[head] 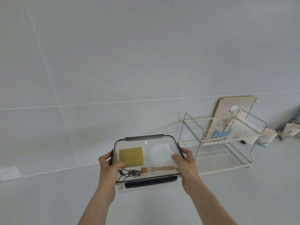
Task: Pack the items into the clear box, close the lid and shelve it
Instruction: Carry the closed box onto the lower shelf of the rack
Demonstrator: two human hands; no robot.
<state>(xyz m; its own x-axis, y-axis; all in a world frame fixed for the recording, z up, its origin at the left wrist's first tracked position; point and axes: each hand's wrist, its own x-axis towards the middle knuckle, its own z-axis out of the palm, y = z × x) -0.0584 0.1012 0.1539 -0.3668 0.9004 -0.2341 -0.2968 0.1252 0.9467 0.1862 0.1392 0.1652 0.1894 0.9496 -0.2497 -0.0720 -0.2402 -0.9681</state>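
The clear box point(146, 142) with a transparent lid and dark clips is held over the white counter. Inside lie a yellow sponge point(131, 156), a round white lid-like disc point(159, 156), a coiled black cable point(129, 173) and a small brush with an orange and wood-coloured handle point(158, 168). My left hand point(108, 166) grips the box's left side, thumb on the lid. My right hand point(185, 161) grips its right side, thumb on the lid. The front clip point(151, 182) is a dark bar along the near edge.
A two-tier wire shelf rack point(215, 143) stands to the right on the counter, its upper basket holding a blue item and dishes. A pink gold-rimmed board point(237, 108) leans on the tiled wall behind it. A white cup point(266, 135) sits further right. A wall socket point(9, 173) is at the left.
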